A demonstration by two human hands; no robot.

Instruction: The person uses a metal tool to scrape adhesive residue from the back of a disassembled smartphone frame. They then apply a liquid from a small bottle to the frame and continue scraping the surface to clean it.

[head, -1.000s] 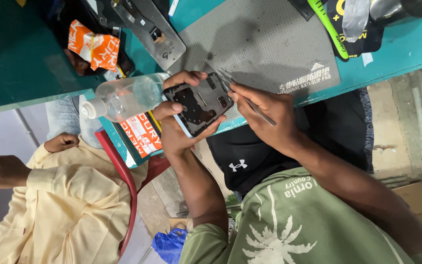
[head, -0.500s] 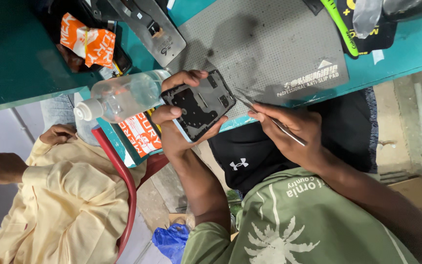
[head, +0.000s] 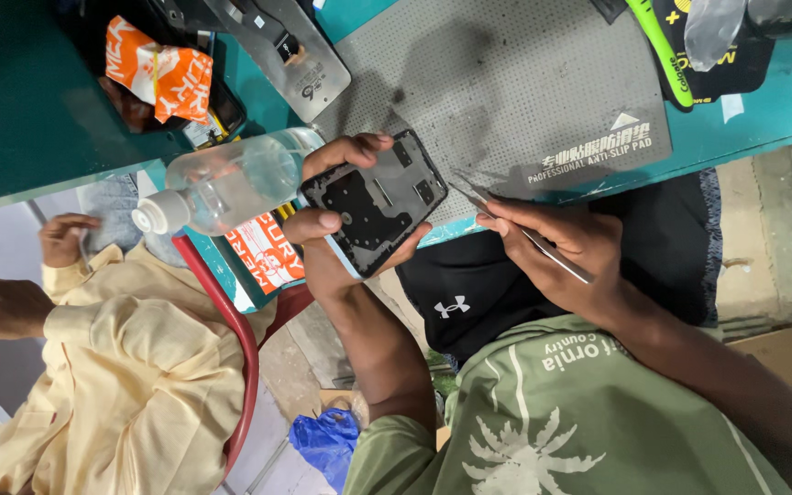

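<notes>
I see my left hand (head: 336, 240) clamped around the opened phone (head: 379, 203), tilting its exposed back up just off the surface's (head: 781, 110) edge, so the tweezers (head: 520, 229) pinched in my right hand (head: 566, 252) can reach it beside the grey anti-slip mat (head: 506, 82).

Teal workbench (head: 11, 110); red chair (head: 231, 330) (occupied); bare floor (head: 786, 229)

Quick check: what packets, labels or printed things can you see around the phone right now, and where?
Orange and white packet: crumpled, upper left on the green bench.
Orange printed card: flat, under the clear bottle.
Grey mat: white print block at its lower right corner.
Opened phone: held in the left hand, no lit screen.
</notes>
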